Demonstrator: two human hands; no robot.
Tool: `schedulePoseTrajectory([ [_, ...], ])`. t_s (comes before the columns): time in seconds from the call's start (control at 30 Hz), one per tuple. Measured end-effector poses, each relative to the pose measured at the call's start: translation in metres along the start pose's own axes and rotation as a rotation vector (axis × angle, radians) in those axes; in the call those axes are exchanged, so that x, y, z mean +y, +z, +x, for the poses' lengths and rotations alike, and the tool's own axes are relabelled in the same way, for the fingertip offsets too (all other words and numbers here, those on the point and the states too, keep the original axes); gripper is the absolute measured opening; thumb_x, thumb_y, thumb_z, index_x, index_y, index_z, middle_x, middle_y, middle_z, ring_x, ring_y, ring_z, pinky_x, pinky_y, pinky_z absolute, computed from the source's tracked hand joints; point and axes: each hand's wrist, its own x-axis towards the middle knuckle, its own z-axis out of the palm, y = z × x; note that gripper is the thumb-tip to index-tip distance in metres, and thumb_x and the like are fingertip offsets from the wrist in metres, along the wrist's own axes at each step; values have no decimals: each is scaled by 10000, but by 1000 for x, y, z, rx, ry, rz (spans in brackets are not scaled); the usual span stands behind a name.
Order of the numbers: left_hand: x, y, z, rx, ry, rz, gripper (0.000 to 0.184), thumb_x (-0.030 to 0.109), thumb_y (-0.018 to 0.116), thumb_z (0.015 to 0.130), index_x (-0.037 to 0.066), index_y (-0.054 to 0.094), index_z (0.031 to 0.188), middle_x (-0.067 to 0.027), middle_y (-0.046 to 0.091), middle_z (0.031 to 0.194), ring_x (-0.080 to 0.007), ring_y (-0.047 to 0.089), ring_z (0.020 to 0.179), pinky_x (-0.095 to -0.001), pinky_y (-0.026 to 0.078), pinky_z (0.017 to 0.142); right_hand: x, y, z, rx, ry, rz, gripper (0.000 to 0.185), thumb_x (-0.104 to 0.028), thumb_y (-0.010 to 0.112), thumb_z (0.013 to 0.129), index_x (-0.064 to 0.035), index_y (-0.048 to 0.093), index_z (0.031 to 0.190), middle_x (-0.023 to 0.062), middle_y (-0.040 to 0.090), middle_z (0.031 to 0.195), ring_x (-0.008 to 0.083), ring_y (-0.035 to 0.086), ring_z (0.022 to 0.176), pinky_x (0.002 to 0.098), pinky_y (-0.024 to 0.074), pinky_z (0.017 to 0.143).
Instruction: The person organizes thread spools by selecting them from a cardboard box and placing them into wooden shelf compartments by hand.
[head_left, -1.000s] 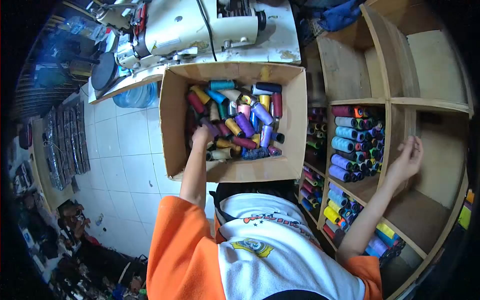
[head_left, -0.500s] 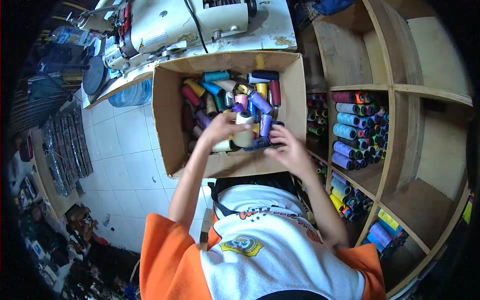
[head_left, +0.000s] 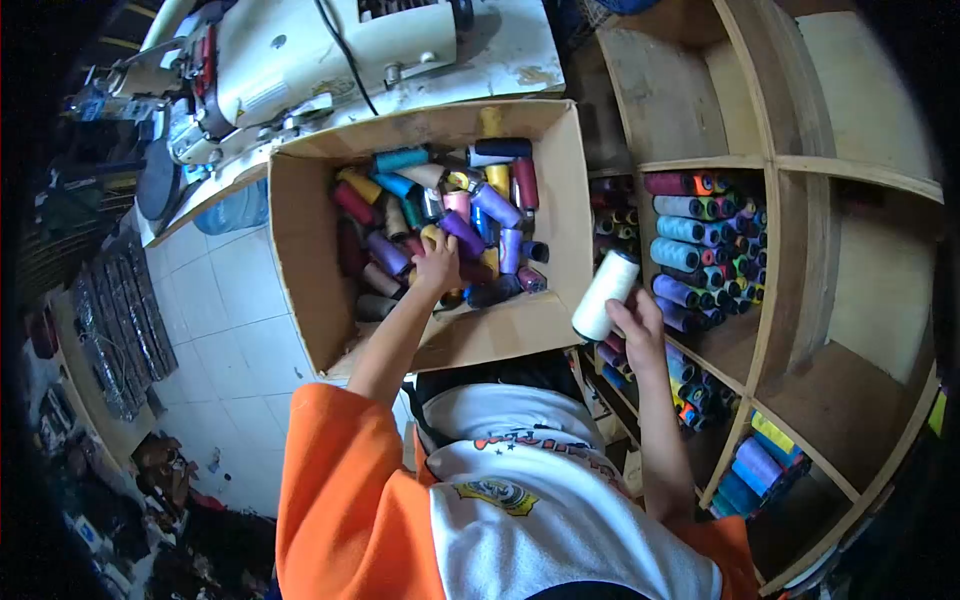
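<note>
Right of centre, the right hand [head_left: 642, 325] pinched a white spool [head_left: 606, 297]; the left hand [head_left: 437, 268] was among loose spools [head_left: 462, 234] in the central box [head_left: 558, 190], its grip hidden from me. Stacked spools [head_left: 679, 254] already lined the right-hand shelf [head_left: 850, 171]; many lay boxed.

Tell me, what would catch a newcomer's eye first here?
Probably the cardboard box in the middle, with its jumble of colourful thread spools and the left hand reaching in among them. Just right of the box, the right hand holds a bright white spool. A sewing machine sits at upper left, and wooden shelves fill the right side.
</note>
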Motion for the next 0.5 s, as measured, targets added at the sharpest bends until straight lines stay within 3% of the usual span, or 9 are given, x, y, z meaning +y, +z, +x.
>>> schedulePoseTrajectory([
  [0.1,9,26,12,251,-67,90,876,393,764,641,80,316,1327,-114,214,1445,-442,294,1260,-613,439,818,11,-21,-8,76,-24,-5,444,-229,660,801,-5,514,1156,40,583,997,109,538,889,266,425,800],
  [0.13,13,24,6,253,-72,164,653,290,648,768,80,346,1308,-108,315,1390,-409,339,1234,-592,453,806,17,-25,-11,94,-25,-13,441,-227,660,800,-7,516,1154,36,583,989,106,536,881,264,424,795],
  [0.23,11,50,17,488,82,456,489,231,530,835,65,393,1275,-116,436,1282,-376,376,1211,-579,466,788,16,-26,-17,143,6,-36,403,-223,661,796,-12,532,1114,21,581,953,96,526,855,253,418,770],
  [0.27,10,57,22,563,140,525,419,214,476,852,48,434,1235,-118,523,1156,-364,409,1189,-571,475,782,20,-26,-19,149,11,-39,395,-222,662,794,-12,535,1104,19,580,947,94,524,854,250,417,766],
  [0.37,7,51,27,472,148,392,542,211,533,806,11,385,1287,-119,515,1144,-331,411,1186,-578,453,802,40,-36,-19,115,-11,-140,373,-211,656,802,-10,537,1093,25,578,928,87,523,843,237,413,748],
  [0.4,8,44,25,442,167,365,544,191,532,803,-2,381,1288,-142,540,1075,-322,451,1146,-488,495,799,34,-32,-20,119,-31,-104,386,-212,657,801,-8,533,1104,29,579,935,90,528,842,238,415,751],
  [0.5,3,33,36,370,260,201,565,147,521,817,12,336,1334,-190,554,1076,-376,504,1082,-406,541,728,24,-26,-24,131,-37,-21,422,-215,665,794,-1,524,1129,38,579,959,98,538,841,244,421,763],
])
